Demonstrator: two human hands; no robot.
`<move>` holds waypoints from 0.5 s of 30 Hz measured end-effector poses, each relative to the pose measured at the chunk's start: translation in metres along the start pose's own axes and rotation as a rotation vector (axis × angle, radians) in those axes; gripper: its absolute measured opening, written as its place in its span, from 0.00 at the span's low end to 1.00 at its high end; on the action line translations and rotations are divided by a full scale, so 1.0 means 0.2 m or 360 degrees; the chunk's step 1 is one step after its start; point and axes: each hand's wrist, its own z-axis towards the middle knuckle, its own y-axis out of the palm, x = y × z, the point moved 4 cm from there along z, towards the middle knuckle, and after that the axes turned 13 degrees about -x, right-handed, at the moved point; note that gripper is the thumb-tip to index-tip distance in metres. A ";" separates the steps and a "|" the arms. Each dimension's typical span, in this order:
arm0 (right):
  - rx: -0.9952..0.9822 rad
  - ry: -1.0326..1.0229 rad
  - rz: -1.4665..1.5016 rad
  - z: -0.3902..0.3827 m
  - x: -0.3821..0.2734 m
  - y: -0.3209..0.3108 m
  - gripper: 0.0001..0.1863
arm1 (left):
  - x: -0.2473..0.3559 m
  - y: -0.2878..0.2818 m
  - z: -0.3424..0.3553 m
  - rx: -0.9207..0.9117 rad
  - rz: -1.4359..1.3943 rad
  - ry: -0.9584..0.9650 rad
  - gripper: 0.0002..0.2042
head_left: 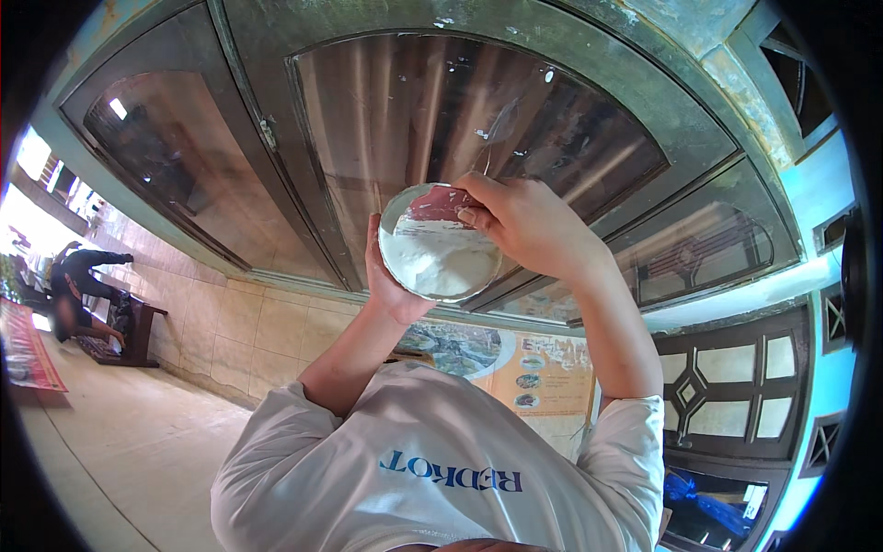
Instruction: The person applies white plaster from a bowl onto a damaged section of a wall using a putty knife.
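A round container (pixel 440 269) of white paste, with a pale rim, rests in my left hand (pixel 391 290), whose fingers wrap its left and lower side. My right hand (pixel 533 225) pinches a flat red scraper (pixel 434 201) smeared with white at the top of the container, its lower edge in or against the paste. Just beyond both hands stands a dark-framed glass door panel (pixel 368 110), with brownish curtain-like folds showing in the pane and white specks on it.
More glazed panels (pixel 156 147) flank it. At far left a person in dark clothes (pixel 83 285) is by a dark wooden piece of furniture (pixel 138 340) near a red banner (pixel 28 340). A tiled floor (pixel 230 322) stretches left. A second panelled door (pixel 736 373) is at right.
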 end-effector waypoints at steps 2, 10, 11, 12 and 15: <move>-0.0046 0.0051 -0.0091 -0.01 -0.01 -0.02 0.16 | -0.01 0.00 0.00 0.0029 0.0018 0.0000 0.35; -0.0328 0.0131 -0.0239 -0.02 -0.03 -0.06 0.18 | 0.00 0.01 -0.01 0.0092 0.0084 0.0005 0.35; -0.0328 0.0129 -0.0241 -0.02 -0.02 -0.06 0.18 | 0.00 0.00 -0.01 0.0162 0.0156 0.0011 0.35; -0.0343 0.0102 -0.0178 -0.02 -0.01 -0.05 0.17 | 0.00 0.00 -0.01 0.0161 0.0155 0.0008 0.35; -0.0400 0.0088 -0.0088 -0.01 -0.01 -0.05 0.16 | -0.01 0.01 -0.01 0.0117 0.0146 -0.0016 0.34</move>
